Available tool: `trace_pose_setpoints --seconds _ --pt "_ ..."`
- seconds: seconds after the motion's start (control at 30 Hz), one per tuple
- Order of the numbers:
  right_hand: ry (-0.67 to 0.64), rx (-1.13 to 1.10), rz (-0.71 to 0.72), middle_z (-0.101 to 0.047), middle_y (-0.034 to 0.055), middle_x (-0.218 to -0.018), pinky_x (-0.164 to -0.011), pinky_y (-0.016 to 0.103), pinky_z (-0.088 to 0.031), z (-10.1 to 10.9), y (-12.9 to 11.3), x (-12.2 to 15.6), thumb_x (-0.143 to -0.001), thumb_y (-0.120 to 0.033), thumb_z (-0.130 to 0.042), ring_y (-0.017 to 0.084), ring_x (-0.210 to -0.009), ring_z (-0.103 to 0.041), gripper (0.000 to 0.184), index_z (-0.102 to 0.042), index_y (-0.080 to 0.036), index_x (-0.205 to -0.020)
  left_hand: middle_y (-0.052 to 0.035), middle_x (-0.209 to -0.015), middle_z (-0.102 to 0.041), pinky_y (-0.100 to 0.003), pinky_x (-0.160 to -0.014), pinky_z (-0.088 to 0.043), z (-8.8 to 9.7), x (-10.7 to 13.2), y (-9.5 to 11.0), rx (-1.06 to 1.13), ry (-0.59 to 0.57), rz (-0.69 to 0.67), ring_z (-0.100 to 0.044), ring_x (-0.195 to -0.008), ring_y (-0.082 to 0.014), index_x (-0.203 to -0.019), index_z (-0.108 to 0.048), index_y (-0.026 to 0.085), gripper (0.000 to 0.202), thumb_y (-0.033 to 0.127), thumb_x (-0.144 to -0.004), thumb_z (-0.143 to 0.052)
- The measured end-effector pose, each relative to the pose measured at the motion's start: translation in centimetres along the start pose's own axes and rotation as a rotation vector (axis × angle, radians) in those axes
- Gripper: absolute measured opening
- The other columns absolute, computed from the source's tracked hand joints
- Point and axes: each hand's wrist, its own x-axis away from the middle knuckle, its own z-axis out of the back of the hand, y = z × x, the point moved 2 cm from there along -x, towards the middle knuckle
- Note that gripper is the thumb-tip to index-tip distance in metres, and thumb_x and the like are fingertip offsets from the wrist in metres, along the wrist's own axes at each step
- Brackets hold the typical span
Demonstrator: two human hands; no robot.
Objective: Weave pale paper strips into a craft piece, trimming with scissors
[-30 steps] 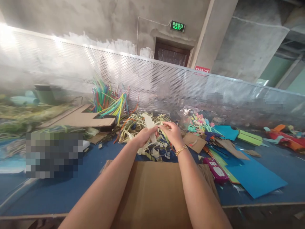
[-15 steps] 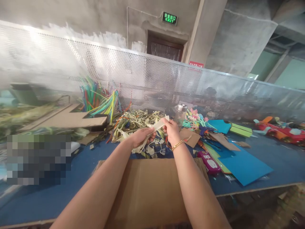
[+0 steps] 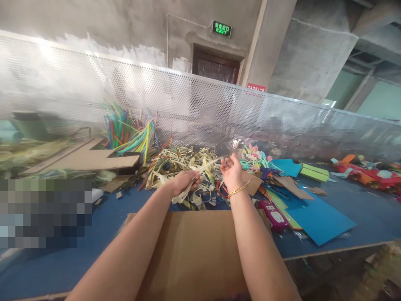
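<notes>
My left hand (image 3: 183, 183) is closed on a pale, flat strip (image 3: 205, 168) that runs up and to the right over a heap of cut pale and green strips (image 3: 181, 163). My right hand (image 3: 232, 173) is lifted beside the strip's far end, palm up, fingers apart, holding nothing; a gold bracelet sits on its wrist. Both forearms reach over a large brown cardboard sheet (image 3: 194, 255) lying on the blue table (image 3: 78, 259).
A bundle of coloured straws (image 3: 131, 129) and a cardboard piece (image 3: 90, 156) lie at the left. A glass jar (image 3: 235, 147), a pink tool (image 3: 274, 215), blue and green paper sheets (image 3: 316, 217) and paper flowers (image 3: 257, 156) lie at the right. A perforated metal screen (image 3: 200, 108) backs the table.
My right hand has let go of the strip's end and opened, palm up. My left hand keeps hold of the strip, which now lies lower and thinner to view.
</notes>
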Motion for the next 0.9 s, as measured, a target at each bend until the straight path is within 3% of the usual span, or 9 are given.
trace_pose_setpoints --seconds 0.1,0.2,0.3,0.4,0.47,0.57,0.67,0.77,0.9 --pt "0.025 0.183 0.067 -0.051 -0.006 -0.066 -0.04 0.016 -0.036 -0.5 1.2 0.5 -0.074 -0.046 -0.069 0.007 -0.05 -0.052 0.032 -0.053 -0.022 -0.087 0.0004 -0.066 -0.049 -0.023 -0.053 -0.037 0.6 -0.5 0.0 0.007 0.117 -0.117 -0.046 -0.055 -0.0095 -0.068 -0.049 0.017 0.029 0.041 -0.079 -0.061" --pt "-0.234 0.387 0.009 -0.045 -0.0075 -0.057 -0.035 0.016 -0.024 -1.4 3.3 1.4 -0.066 -0.051 -0.074 0.004 -0.042 -0.036 0.039 -0.052 -0.019 -0.073 0.0004 -0.066 -0.049 -0.024 -0.055 -0.038 0.5 -0.5 0.1 -0.063 0.131 -0.181 -0.046 -0.056 -0.0106 -0.066 -0.05 0.018 0.033 0.046 -0.078 -0.061" --pt "-0.461 0.53 -0.024 -0.037 -0.0091 -0.049 -0.036 0.017 -0.019 -2.0 4.9 2.0 -0.063 -0.052 -0.075 0.004 -0.039 -0.028 0.041 -0.053 -0.018 -0.068 0.0009 -0.061 -0.048 -0.026 -0.054 -0.036 -0.3 -0.2 0.1 -0.174 0.047 -0.176 -0.044 -0.054 -0.0116 -0.062 -0.051 0.019 0.038 0.052 -0.077 -0.062" --pt "-0.366 0.658 0.101 -0.038 -0.0075 -0.048 -0.039 0.02 -0.025 -1.5 4.2 1.6 -0.076 -0.055 -0.061 0.006 -0.039 -0.031 0.038 -0.058 -0.017 -0.074 0.0007 -0.058 -0.047 -0.026 -0.052 -0.034 -0.6 -0.1 0.2 -0.25 0.068 -0.135 -0.043 -0.052 -0.0123 -0.064 -0.057 0.018 0.045 0.061 -0.079 -0.054" --pt "-0.203 0.88 0.221 -0.05 -0.0019 -0.055 -0.046 0.022 -0.034 -0.6 2.7 1.0 -0.083 -0.052 -0.05 0.01 -0.046 -0.044 0.038 -0.06 -0.017 -0.079 0.0003 -0.058 -0.048 -0.026 -0.052 -0.036 -0.2 -0.2 0.4 -0.263 0.213 -0.146 -0.044 -0.052 -0.0127 -0.071 -0.063 0.017 0.051 0.064 -0.081 -0.047" --pt "-0.071 1.436 0.308 -0.067 0.0115 -0.087 -0.069 0.03 -0.046 0.1 1.0 0.8 -0.077 -0.045 -0.061 0.021 -0.08 -0.062 0.034 -0.062 -0.015 -0.093 -0.0026 -0.069 -0.058 -0.027 -0.06 -0.042 0.7 -0.5 0.6 -0.225 0.484 -0.23 -0.054 -0.063 -0.0153 -0.09 -0.067 0.015 0.052 0.062 -0.083 -0.046" --pt "-0.197 1.672 0.352 -0.065 0.0164 -0.108 -0.087 0.037 -0.044 -0.5 1.7 1.8 -0.076 -0.048 -0.062 0.028 -0.104 -0.06 0.046 -0.061 -0.015 -0.107 -0.0083 -0.093 -0.068 -0.032 -0.078 -0.048 1.0 -0.5 0.8 -0.176 0.583 -0.321 -0.062 -0.088 -0.0215 -0.107 -0.065 0.015 0.053 0.059 -0.085 -0.045" --pt "-0.363 1.624 0.575 -0.061 0.0186 -0.119 -0.1 0.044 -0.037 -2.0 3.7 3.8 -0.075 -0.053 -0.061 0.032 -0.117 -0.053 0.055 -0.059 -0.016 -0.116 -0.0106 -0.113 -0.067 -0.035 -0.094 -0.044 0.5 -0.2 1.1 -0.19 0.543 -0.36 -0.058 -0.11 -0.0252 -0.119 -0.062 0.016 0.053 0.055 -0.089 -0.04" --pt "-0.317 1.595 0.864 -0.044 0.0262 -0.14 -0.109 0.058 -0.018 -3.0 5.1 5.5 -0.068 -0.044 -0.07 0.041 -0.133 -0.034 0.078 -0.046 -0.009 -0.134 -0.011 -0.125 -0.063 -0.035 -0.103 -0.039 -0.2 0.4 1.8 -0.247 0.524 -0.397 -0.051 -0.124 -0.0248 -0.132 -0.054 0.015 0.057 0.051 -0.094 -0.03"
